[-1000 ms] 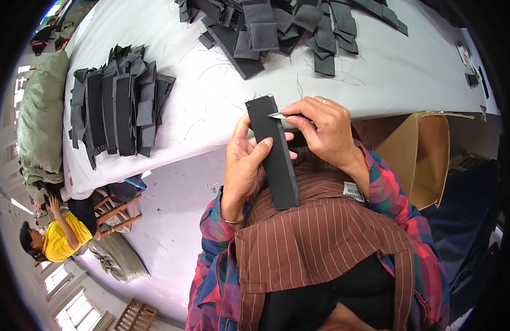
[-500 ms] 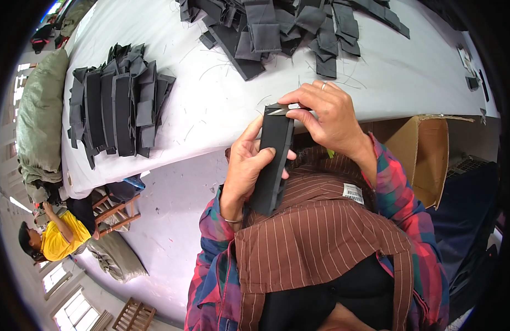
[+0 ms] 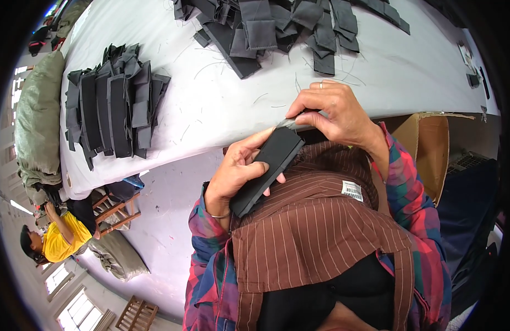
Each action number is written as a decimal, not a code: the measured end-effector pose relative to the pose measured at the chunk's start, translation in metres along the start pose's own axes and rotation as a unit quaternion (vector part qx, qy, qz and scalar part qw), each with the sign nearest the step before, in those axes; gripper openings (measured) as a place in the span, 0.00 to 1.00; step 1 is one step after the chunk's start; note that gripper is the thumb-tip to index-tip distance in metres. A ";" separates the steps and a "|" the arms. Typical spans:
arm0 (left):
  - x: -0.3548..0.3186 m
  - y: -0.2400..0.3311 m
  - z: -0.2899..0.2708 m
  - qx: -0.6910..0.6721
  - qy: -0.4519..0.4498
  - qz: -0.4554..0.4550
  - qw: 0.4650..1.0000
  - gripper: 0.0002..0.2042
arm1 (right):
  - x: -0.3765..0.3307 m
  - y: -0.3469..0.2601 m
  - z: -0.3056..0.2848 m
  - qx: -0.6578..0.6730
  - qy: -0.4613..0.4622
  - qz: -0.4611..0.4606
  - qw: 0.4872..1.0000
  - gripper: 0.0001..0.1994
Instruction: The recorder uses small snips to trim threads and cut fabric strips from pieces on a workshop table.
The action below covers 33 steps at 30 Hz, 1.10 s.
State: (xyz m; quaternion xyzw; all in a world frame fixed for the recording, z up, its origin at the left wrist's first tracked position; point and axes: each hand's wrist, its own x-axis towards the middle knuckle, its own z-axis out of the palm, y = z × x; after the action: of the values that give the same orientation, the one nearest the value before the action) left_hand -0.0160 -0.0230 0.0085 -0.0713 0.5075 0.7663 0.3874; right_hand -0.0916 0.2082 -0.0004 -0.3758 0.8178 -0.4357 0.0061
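Observation:
My left hand (image 3: 241,168) grips a black folded fabric strip (image 3: 271,165) above my lap, with the thumb on its face and fingertips showing past the far edge. The strip slants from lower left to upper right. At its upper end, my right hand (image 3: 331,113) pinches a small silvery pointed tool (image 3: 288,123) between thumb and forefinger. The tool is blurred, and its exact kind is not clear. Its tip lies against or very close to the strip's upper edge; I cannot tell which.
A neat row of dark strips (image 3: 114,107) lies on the white table (image 3: 211,102) to the left. A loose heap of similar strips (image 3: 258,25) sits at the far side, among stray threads. Under the table at right stands a cardboard box (image 3: 426,149). A person in yellow (image 3: 64,237) works far left.
The fabric strip has tilted clockwise and come down closer to my lap, along with my left hand. My right hand has shifted slightly to the right, still pinching the tool.

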 end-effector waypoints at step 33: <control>0.007 -0.032 0.012 -0.118 0.095 0.162 0.975 0.31 | -0.032 -0.042 0.037 0.115 0.034 0.141 0.983 0.11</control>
State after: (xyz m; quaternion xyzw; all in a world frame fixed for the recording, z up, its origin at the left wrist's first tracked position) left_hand 0.0042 -0.0031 -0.0123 -0.1057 0.4529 0.8632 0.1966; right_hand -0.0301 0.1878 -0.0033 -0.2383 0.8066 -0.5346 0.0830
